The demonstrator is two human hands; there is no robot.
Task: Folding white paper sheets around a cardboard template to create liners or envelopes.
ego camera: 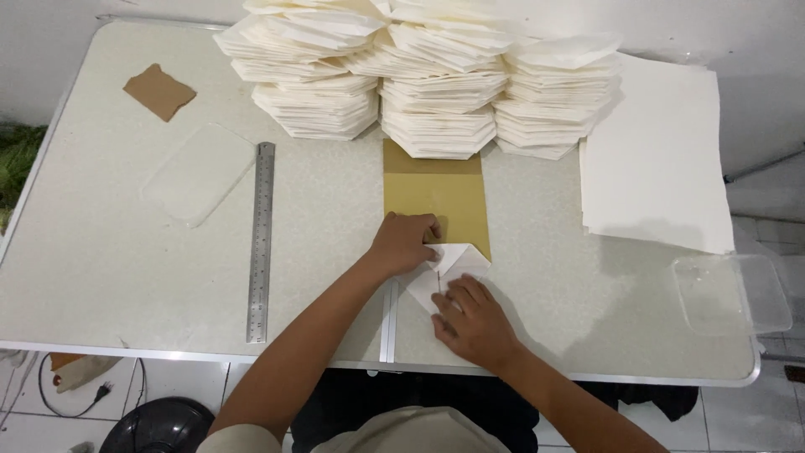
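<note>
Folded white paper, pinned flat on the bench at the lower edge of a tan card. Pressed from upper left by left hand, fingers curled; from below by right hand, fingers flat, gripping nothing.

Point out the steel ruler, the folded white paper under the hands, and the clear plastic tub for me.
steel ruler (261, 242), head view, middle of its length.
folded white paper (459, 257), head view, bare upper flap between the hands.
clear plastic tub (731, 293), head view, centre of its base, at the table's right edge.
</note>
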